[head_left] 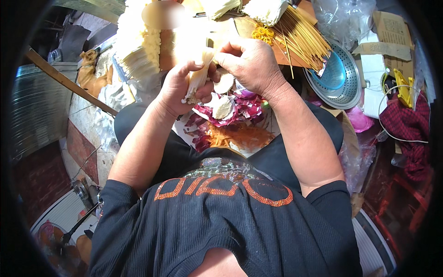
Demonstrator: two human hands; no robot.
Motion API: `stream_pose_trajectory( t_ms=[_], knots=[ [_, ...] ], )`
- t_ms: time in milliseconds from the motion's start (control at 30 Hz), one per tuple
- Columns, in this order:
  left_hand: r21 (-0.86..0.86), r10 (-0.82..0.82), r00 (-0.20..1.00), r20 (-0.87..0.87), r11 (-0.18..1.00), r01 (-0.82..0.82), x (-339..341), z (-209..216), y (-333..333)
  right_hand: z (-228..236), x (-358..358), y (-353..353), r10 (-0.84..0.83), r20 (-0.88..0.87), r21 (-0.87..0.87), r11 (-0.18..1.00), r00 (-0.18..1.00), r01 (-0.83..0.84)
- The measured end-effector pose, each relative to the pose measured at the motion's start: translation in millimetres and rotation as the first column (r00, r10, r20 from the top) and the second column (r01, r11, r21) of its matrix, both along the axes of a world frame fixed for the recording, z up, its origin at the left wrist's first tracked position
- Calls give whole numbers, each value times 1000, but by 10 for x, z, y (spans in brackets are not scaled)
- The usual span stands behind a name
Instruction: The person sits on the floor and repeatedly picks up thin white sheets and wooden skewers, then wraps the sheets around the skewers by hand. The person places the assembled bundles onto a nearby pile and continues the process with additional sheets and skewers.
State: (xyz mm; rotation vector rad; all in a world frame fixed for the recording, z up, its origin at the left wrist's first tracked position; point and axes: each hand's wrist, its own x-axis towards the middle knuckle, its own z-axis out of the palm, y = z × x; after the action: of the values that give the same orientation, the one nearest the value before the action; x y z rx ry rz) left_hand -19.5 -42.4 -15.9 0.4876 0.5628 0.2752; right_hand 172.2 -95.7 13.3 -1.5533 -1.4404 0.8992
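My left hand (177,87) is wrapped around a slim bundle of pale, creamy-white strips (197,79), held upright in front of me. My right hand (254,67) is closed in a pinch beside the bundle's upper end. Whatever lies between its fingertips is too small and too brightly lit to make out. Below both hands, between my knees, sits a heap of magenta-purple ruffled pieces (240,111) with whitish pieces (224,107) on top. Orange shredded strips (240,136) lie nearer to me.
Tall white layered stacks (138,51) stand at the far left. Yellow rubber bands (263,34) and many thin sticks (302,39) lie at the far right. Beyond my right forearm is a metal colander (353,94) with a blue bowl (333,74). A tan dog (90,76) rests at left.
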Motion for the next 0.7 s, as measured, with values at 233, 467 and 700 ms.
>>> stream_pose_trajectory(
  t_ms=[233,467,700],
  knots=[
    [37,37,998,-58,999,-35,24,43,-176,-11,13,-47,37,-7,-37,999,999,-38],
    [83,30,990,-138,996,-19,42,34,-214,-99,47,-54,22,-5,-36,999,1000,-22],
    [128,48,994,-103,991,-34,17,-53,-272,-175,102,-19,1,-53,-101,995,999,-6]
  ],
)
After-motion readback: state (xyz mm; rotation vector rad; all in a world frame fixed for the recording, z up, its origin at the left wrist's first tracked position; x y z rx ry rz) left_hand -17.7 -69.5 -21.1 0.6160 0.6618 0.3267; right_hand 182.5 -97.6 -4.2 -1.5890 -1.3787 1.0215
